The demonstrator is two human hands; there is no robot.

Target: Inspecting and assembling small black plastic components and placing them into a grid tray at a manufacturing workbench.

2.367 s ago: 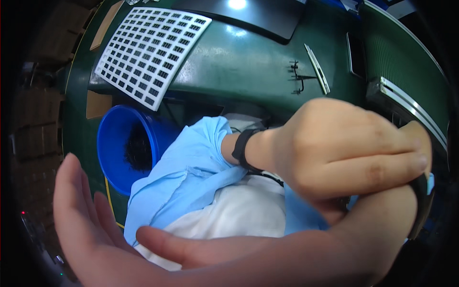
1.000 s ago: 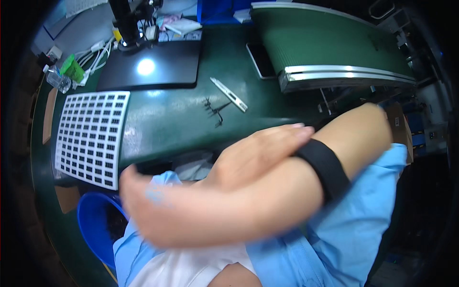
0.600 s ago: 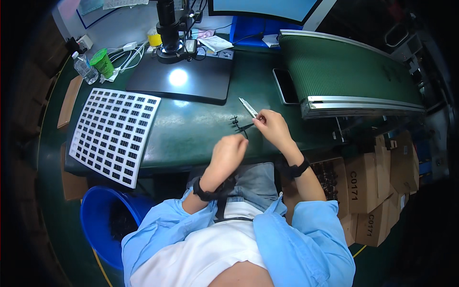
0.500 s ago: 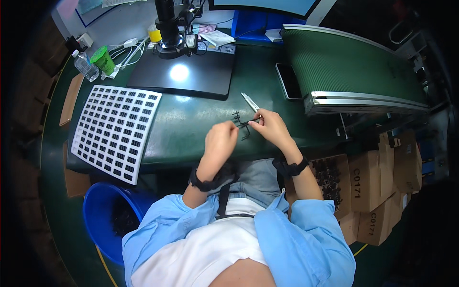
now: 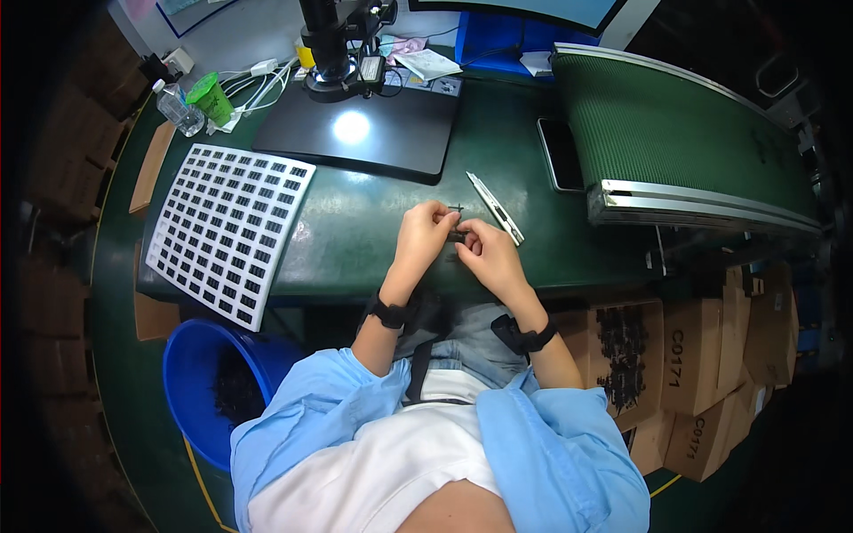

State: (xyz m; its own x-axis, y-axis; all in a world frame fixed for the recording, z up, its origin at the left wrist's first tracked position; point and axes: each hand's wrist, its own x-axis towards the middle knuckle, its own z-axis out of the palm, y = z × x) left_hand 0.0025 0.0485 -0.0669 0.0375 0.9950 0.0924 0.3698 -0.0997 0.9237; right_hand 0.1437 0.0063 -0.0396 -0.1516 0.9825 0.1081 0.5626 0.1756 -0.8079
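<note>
My left hand [image 5: 424,235] and my right hand [image 5: 486,253] meet over the green table [image 5: 355,231], near its front edge. Both pinch a small black part [image 5: 457,234] between their fingertips. A second tiny black piece [image 5: 456,210] lies on the table just beyond them. A pair of metal tweezers [image 5: 496,208] rests on the table to the right of my hands, untouched. Each wrist wears a black band.
A white tray of many small dark parts [image 5: 229,229] lies at the left. A microscope stand with a black base plate [image 5: 360,129] sits at the back. A green conveyor belt [image 5: 675,133] and a phone [image 5: 562,155] are on the right. A blue bin [image 5: 209,391] and cardboard boxes [image 5: 684,355] stand below the table.
My arms, earlier crossed close before the camera, have dropped to the table. My hands have come together on the small black part, and the view has swung to the workbench.
</note>
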